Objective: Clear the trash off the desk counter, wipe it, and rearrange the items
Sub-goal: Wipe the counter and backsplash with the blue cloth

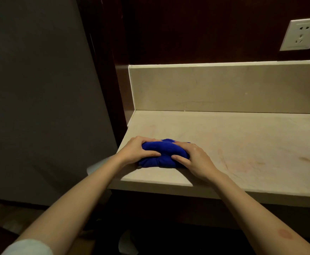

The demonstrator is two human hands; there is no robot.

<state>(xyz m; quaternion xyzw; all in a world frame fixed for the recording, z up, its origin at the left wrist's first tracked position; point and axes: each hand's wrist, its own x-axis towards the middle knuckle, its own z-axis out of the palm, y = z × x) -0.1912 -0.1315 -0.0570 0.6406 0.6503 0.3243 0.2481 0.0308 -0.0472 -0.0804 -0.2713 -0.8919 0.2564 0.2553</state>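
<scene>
A bunched blue cloth [162, 150] lies on the beige stone counter [242, 144] near its left front corner. My left hand [137, 150] grips the cloth's left side, fingers over the top and thumb along the front. My right hand [194, 159] grips its right side the same way. Faint reddish and brown streaks mark the counter to the right of the cloth.
A beige backsplash [224, 89] rises behind the counter. A white wall socket [301, 34] sits on the dark wood panel at upper right. A grey wall [40, 98] borders the counter's left end. Something pale lies on the dark floor [128, 243] below.
</scene>
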